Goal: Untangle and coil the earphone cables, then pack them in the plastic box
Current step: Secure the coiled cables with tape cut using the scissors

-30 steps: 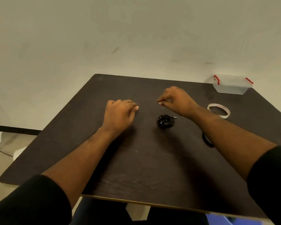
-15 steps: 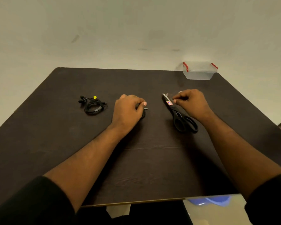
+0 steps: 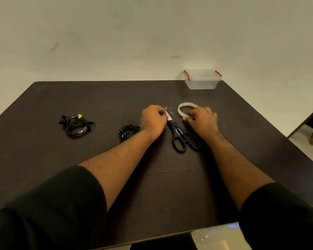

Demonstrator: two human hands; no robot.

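At mid-frame the left hand [image 3: 153,120] pinches what looks like clear tape by the scissors [image 3: 181,135]; the right hand [image 3: 201,120] presses the tape roll [image 3: 183,109]. Left of them on the matte dark counter [image 3: 152,186] lie two coiled earphone cables [image 3: 78,126], one already banded; neither packed. The translucent plastic box [image 3: 202,82], upper right, looks empty.

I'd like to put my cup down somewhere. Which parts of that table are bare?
Bare: the near half of the table around the forearms, the far left corner, and the right side below the plastic box. Crowded: the middle strip, with earphone coil, second earphones, scissors, tape roll.
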